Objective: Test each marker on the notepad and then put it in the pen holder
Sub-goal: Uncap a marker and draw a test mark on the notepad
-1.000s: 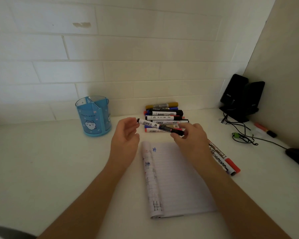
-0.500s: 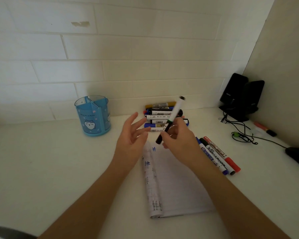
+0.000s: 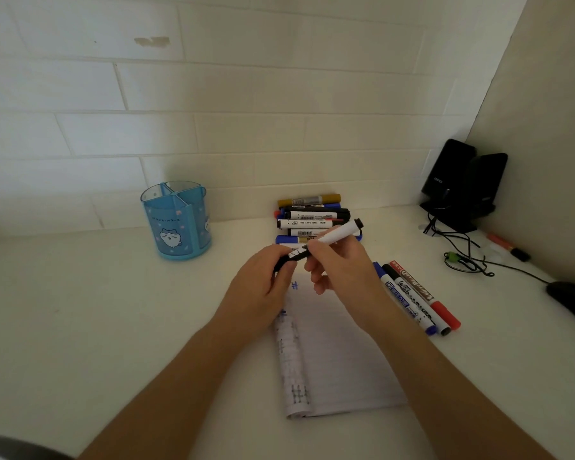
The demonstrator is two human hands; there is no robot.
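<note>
So the thing to look at here is how the white plastic marker with a black cap point(image 3: 336, 235) sits between the two hands. Its long axis runs on a slant: the black end is low and to the left, the white barrel climbs up and to the right, away from the person. It's in the air, not touching anything, right above the top edge of the lined white paper notepad point(image 3: 342, 356).

The left hand point(image 3: 259, 290) has its fingers curled around the black end, which looks like the cap. The right hand point(image 3: 342, 270) pinches the white barrel a bit further up, thumb and fingers wrapped around it. The two grips are just beside each other on the same stick.

My guess is the cap comes off next, and that means pulling the hands apart along that same slant, left hand down-left, right hand up-right. Pull sideways and it just bends.

The translucent blue plastic pen holder point(image 3: 176, 220) is off to the left and further back on the white desk point(image 3: 80, 327), nearer the left hand. It looks empty, though I can't see all the way in. The untested pile of markers point(image 3: 312, 215) lies right behind the hands.
</note>
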